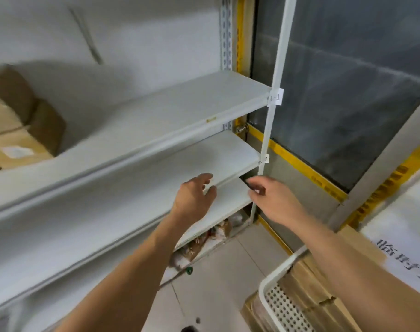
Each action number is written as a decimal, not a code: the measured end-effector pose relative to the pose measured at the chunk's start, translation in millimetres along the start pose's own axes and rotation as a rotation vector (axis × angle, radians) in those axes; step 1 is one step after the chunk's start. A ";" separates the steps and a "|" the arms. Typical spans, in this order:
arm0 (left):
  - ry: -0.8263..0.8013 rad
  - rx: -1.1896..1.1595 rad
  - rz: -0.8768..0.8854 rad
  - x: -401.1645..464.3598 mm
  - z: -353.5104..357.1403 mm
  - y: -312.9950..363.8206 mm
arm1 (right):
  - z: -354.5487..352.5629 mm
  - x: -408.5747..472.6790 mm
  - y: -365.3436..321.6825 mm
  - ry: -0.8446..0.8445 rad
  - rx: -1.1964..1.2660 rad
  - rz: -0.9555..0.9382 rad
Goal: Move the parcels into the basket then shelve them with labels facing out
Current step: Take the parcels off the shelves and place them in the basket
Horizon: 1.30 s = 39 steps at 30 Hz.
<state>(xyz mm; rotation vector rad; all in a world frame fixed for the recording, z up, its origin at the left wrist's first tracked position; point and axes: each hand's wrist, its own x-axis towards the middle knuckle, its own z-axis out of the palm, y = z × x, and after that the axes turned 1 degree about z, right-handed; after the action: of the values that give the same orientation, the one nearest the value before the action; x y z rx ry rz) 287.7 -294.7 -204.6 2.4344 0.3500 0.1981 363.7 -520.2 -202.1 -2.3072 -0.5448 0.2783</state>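
Two hands: both are raised empty before the shelving, well apart from the parcels.
Left hand: fingers are loosely spread and nothing is held; the fingertips are seen at the front edge of the second shelf.
Right hand: fingers are lightly curled around nothing, seen near the white upright post at the shelf corner.
Parcels: cardboard boxes are stacked in the white perforated basket at lower right.
Top shelf: a brown cardboard box with a pale label is found at its far left.
Shelf tag: a small paper tag is fixed to the post at top-shelf level.
Bottom shelf: blurred packets are seen underneath.
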 end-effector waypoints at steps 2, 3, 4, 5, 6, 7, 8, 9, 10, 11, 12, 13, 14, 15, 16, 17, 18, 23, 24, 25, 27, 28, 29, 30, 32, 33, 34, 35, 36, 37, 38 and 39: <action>0.081 0.015 -0.009 -6.2 -37.0 -13.9 | 12.6 12.2 -38.2 -0.034 -0.010 -0.100; 0.125 0.015 -0.016 -9.3 -55.0 -21.1 | 19.6 18.4 -57.9 -0.047 -0.016 -0.142; 0.163 0.020 -0.024 -12.2 -72.9 -28.7 | 26.9 24.1 -77.8 -0.055 -0.023 -0.186; 0.197 0.031 -0.029 -15.2 -90.4 -36.7 | 33.9 29.2 -98.2 -0.059 -0.029 -0.228; 0.228 0.046 -0.032 -18.8 -107.6 -45.0 | 41.7 34.7 -118.0 -0.061 -0.028 -0.268; 0.262 0.058 -0.035 -22.9 -124.5 -54.2 | 50.0 39.1 -138.1 -0.071 -0.023 -0.300; 0.295 0.062 -0.040 -27.8 -141.1 -63.7 | 59.6 43.8 -157.0 -0.085 -0.017 -0.326; 0.327 0.062 -0.044 -33.1 -157.7 -73.3 | 69.3 47.8 -175.7 -0.099 -0.016 -0.353; 0.358 0.066 -0.048 -38.2 -174.0 -83.2 | 79.0 51.7 -194.1 -0.110 -0.015 -0.379; 0.387 0.071 -0.052 -42.9 -189.9 -93.8 | 88.7 55.0 -212.6 -0.119 -0.012 -0.403; 0.414 0.073 -0.059 -47.6 -205.4 -104.0 | 99.2 58.6 -229.9 -0.121 -0.005 -0.424; 0.441 0.075 -0.069 -51.7 -220.3 -114.9 | 109.7 62.1 -246.9 -0.120 0.008 -0.442; 0.466 0.082 -0.083 -55.4 -234.6 -125.2 | 119.7 65.4 -262.8 -0.119 0.025 -0.456; 0.492 0.093 -0.101 -59.1 -248.2 -134.3 | 129.1 68.1 -278.9 -0.121 0.043 -0.471; 0.520 0.101 -0.122 -62.5 -261.4 -143.0 | 138.4 70.7 -294.6 -0.129 0.056 -0.483; 0.548 0.108 -0.140 -65.9 -273.9 -151.0 | 146.8 73.1 -309.7 -0.134 0.066 -0.498; 0.574 0.111 -0.156 -68.7 -285.9 -158.1 | 155.3 76.3 -324.1 -0.138 0.072 -0.511; 0.691 0.096 -0.208 -70.3 -340.5 -186.4 | 187.9 94.7 -389.2 -0.178 0.083 -0.571; 0.710 0.091 -0.221 -68.2 -349.8 -191.4 | 193.2 99.9 -400.3 -0.185 0.081 -0.579; 0.728 0.083 -0.236 -65.3 -358.5 -196.4 | 198.2 105.7 -410.9 -0.190 0.081 -0.584; 0.756 0.068 -0.272 -57.1 -373.9 -205.8 | 207.0 119.2 -429.8 -0.192 0.086 -0.588; 0.765 0.063 -0.291 -51.7 -380.1 -209.9 | 210.8 126.2 -438.0 -0.195 0.094 -0.589; 0.776 0.057 -0.307 -45.9 -385.6 -213.9 | 214.4 133.7 -445.6 -0.200 0.109 -0.588; 0.789 0.050 -0.317 -40.1 -390.1 -217.1 | 218.2 141.3 -451.9 -0.208 0.128 -0.579; 0.808 0.039 -0.335 -29.0 -396.9 -221.9 | 226.0 157.2 -462.3 -0.217 0.161 -0.557; 0.816 0.032 -0.341 -24.1 -399.0 -224.4 | 229.6 165.8 -466.6 -0.223 0.180 -0.549; 0.822 0.021 -0.347 -19.8 -400.6 -227.2 | 232.2 173.4 -470.9 -0.233 0.208 -0.547; 0.826 0.007 -0.354 -16.1 -401.4 -228.9 | 234.6 180.9 -474.7 -0.248 0.234 -0.544; 0.835 -0.012 -0.358 -12.1 -401.7 -231.7 | 235.9 186.5 -478.6 -0.264 0.255 -0.538; 0.846 -0.030 -0.362 -8.3 -401.7 -234.5 | 237.1 192.3 -482.5 -0.278 0.276 -0.525; 0.857 -0.049 -0.359 -4.5 -401.9 -236.3 | 239.2 198.7 -485.7 -0.292 0.298 -0.504; 0.861 -0.070 -0.352 -0.7 -402.4 -237.0 | 241.1 205.2 -488.0 -0.307 0.319 -0.488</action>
<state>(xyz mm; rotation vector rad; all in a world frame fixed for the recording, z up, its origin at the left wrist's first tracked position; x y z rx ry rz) 147.3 121.4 -45.7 2.0502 1.1036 1.0773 313.8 34.5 -34.3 -1.7670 -1.1075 0.4464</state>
